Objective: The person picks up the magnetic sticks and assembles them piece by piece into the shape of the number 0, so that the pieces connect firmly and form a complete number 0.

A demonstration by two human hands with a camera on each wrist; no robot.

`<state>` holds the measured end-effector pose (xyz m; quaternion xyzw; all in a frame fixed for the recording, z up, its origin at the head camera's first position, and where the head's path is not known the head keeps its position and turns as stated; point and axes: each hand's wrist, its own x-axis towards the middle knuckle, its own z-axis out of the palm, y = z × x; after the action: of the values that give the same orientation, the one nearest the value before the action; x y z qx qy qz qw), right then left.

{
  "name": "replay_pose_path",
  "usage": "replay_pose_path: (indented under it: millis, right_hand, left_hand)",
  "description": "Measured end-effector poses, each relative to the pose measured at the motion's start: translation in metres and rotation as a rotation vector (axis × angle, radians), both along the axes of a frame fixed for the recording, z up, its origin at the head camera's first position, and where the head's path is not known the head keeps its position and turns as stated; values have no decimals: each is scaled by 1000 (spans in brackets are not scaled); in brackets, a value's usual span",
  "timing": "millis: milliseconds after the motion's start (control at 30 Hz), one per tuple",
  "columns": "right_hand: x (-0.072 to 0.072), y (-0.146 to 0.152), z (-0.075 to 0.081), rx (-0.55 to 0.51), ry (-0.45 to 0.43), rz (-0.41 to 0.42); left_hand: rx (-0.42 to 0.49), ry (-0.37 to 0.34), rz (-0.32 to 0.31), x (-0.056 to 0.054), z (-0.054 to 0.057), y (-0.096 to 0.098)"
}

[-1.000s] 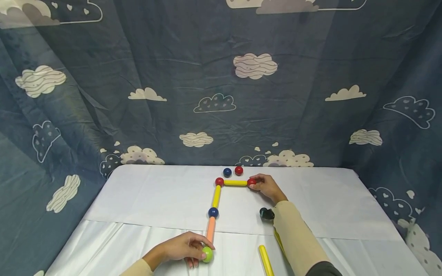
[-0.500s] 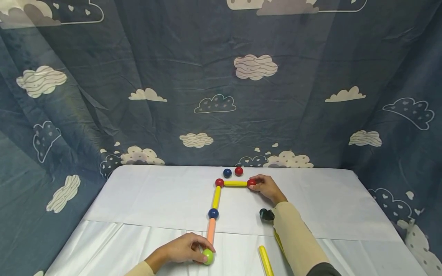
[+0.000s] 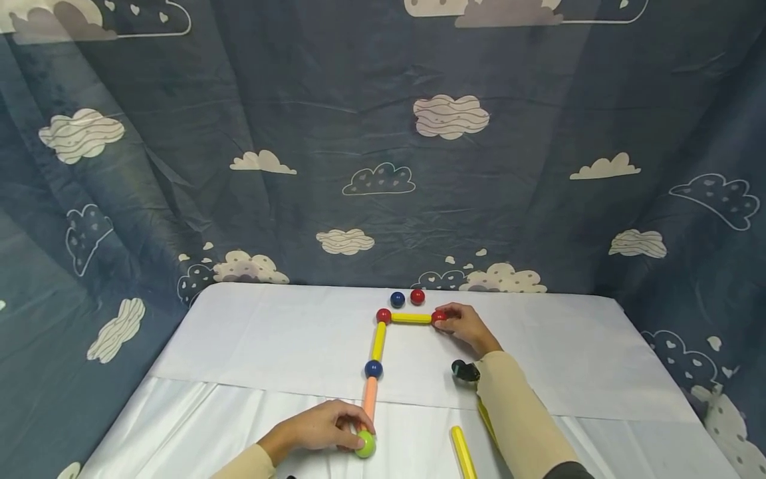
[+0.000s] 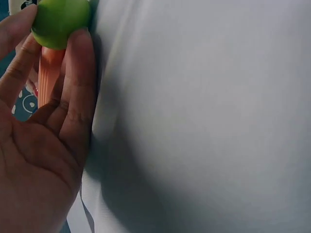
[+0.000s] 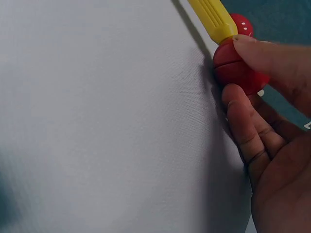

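My left hand [image 3: 326, 426] pinches a green ball [image 3: 366, 444] at the near end of an orange rod [image 3: 370, 397]. That rod runs up to a blue ball [image 3: 374, 369], which joins a yellow rod [image 3: 379, 340] leading to a red ball [image 3: 383, 316] at the corner. From this corner a second yellow rod [image 3: 411, 319] extends right to another red ball [image 5: 233, 65]. Thumb and fingertips of my right hand [image 3: 469, 327] pinch that end ball. The left wrist view shows the green ball [image 4: 60, 22] touching the ribbed orange rod [image 4: 50, 75].
Behind the chain lie a loose blue ball [image 3: 397, 299] and a loose red ball [image 3: 417, 297]. One yellow rod [image 3: 463, 452] lies at the front; another [image 3: 486, 420] is partly hidden by the right sleeve. A dark rounded object [image 3: 458, 365] sits beside that sleeve. White cloth [image 3: 263, 339] covers the table.
The left fingers, earlier spread below the green ball, are now tucked in around it, and the ball has shifted very slightly. My right hand stays on the red ball. The head view has shifted a little.
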<state>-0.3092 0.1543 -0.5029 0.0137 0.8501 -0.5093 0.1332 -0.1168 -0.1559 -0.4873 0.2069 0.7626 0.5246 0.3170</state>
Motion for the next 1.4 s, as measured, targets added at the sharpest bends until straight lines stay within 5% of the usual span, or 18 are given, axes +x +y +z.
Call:
replay_pose_path:
  millis: [433,800,1133,1400]
  right_hand:
    - [18,13,19,107,76,64]
    - [82,44,47,293,92,204]
    - [132,73,33,339,88,172]
    - [144,67,23,352,119,143]
  left_hand:
    - [25,-47,-81,-8,-1,-5]
    - [50,-70,-108,-9,4,-1]
    - [93,-78,-122,-10,1,-2]
    - [86,-96,-86,-9,1,-1]
